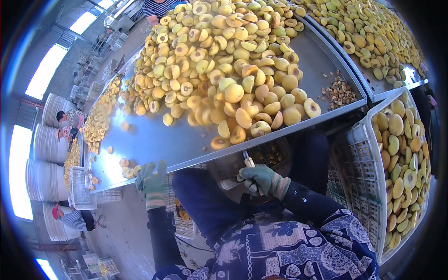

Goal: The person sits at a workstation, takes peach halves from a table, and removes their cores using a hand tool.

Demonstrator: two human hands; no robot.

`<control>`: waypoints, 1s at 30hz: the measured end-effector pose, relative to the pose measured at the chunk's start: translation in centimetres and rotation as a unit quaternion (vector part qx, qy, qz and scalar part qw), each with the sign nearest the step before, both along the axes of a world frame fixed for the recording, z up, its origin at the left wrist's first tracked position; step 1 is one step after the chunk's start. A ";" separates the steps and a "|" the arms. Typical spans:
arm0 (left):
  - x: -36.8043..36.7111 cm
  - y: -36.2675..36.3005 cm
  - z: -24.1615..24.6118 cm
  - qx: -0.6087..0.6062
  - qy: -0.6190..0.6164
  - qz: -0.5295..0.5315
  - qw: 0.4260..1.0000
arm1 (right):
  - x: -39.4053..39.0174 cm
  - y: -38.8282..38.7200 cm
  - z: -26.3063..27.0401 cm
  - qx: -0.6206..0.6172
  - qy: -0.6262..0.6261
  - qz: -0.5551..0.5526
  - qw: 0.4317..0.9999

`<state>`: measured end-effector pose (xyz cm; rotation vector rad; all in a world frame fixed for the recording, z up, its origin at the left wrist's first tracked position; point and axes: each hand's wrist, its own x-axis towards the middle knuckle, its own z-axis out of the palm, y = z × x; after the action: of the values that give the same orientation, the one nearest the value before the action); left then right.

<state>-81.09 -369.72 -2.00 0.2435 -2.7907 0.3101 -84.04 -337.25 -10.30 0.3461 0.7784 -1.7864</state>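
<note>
My left hand (152, 180), in a green glove with a pale cuff, is at the metal table's front edge beside a few fruit halves (131, 171). Whether it holds any of them cannot be told. My right hand (259, 179), also gloved, is closed around the light handle of a small tool (249, 162), whose metal tip points up to the underside of the table rim (196, 160). A large heap of halved yellow fruit (210, 66), probably peaches or apricots, covers much of the table. Some halves show a brown hollow or stone.
A plastic crate (372, 147) full of fruit halves stands at my right. Loose pits (338, 91) lie in the table's right corner. A second table with more fruit (367, 38) adjoins it. An empty-looking crate (81, 185) is at the far left, near several people and stacked white tubs (45, 178).
</note>
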 end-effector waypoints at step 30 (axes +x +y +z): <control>-2.6 19.2 -1.1 0.933 0.015 -0.005 0.359 | 1.7 -0.5 4.4 0.328 0.550 0.025 0.767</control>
<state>-83.68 -350.55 -3.12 0.5594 -1.4210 -2.7604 -82.30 -337.78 -5.94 -0.3646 2.2381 -1.4955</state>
